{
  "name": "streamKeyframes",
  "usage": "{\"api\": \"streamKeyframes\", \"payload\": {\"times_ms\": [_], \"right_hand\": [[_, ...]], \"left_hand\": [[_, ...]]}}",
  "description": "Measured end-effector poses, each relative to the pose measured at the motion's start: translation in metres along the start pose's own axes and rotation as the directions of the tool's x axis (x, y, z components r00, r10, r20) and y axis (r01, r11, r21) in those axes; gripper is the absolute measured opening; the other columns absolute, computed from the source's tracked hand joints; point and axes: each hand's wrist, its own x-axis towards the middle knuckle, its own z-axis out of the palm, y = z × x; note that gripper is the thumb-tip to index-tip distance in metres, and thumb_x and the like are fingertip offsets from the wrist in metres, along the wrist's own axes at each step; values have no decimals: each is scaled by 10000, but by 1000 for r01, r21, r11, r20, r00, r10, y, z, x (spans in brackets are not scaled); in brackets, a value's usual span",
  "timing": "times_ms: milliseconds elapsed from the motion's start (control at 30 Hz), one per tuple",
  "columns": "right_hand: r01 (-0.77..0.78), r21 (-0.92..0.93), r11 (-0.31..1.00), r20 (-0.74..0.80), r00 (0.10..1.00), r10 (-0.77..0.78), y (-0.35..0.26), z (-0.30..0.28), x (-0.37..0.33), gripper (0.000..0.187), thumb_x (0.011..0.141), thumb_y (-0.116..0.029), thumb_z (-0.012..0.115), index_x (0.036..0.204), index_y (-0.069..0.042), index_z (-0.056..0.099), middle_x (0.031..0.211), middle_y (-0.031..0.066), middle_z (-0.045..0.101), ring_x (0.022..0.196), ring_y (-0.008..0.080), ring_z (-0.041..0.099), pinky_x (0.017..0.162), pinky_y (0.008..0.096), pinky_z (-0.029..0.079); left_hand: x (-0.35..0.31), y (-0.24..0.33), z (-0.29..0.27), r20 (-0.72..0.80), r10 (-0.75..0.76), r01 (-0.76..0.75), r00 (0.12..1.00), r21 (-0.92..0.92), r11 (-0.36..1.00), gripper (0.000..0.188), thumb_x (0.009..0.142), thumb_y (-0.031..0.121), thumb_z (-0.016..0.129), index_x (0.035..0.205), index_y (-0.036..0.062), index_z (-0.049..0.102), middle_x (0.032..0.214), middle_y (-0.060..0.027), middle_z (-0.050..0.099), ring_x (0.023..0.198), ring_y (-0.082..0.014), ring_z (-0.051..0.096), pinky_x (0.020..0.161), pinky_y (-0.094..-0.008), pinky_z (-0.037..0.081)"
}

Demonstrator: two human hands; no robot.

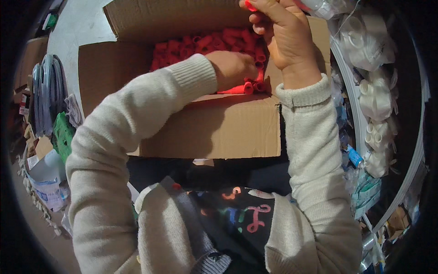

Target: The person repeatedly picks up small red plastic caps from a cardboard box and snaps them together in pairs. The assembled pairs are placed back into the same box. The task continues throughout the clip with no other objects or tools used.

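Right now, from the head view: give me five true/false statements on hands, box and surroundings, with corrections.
1. The left hand is in the cardboard box, at the red tubular pieces. True.
2. The right hand is down among those pieces too. False: it is raised near the picture's top edge, a small red piece at its fingertips.
3. The box is closed. False: it is open, its contents showing.
4. Both forearms are in cream knitted sleeves. True.
5. A green bundle is to the right of the box. False: it is to the left.
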Motion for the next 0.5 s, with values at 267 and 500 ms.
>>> {"api": "streamKeyframes", "payload": {"times_ms": [267,500], "right_hand": [[-4,29,1000,42,999,2,3,0,2,132,773,-124,656,801,-70,539,716,14,571,592,77,494,519,184,391],[-47,0,999,88,995,47,2,2,1,209,775,-144,664,907,-64,523,725,7,557,599,78,499,526,190,404]], "left_hand": [[17,-7,13,109,312,-327,944,167,930,251,738,194,511,980,143,554,1029,-38,515,940,-231,555,710,-375,512],[11,3,24,83,270,-281,959,177,943,286,770,212,482,1053,172,504,981,-47,541,886,-247,578,648,-370,522]]}}
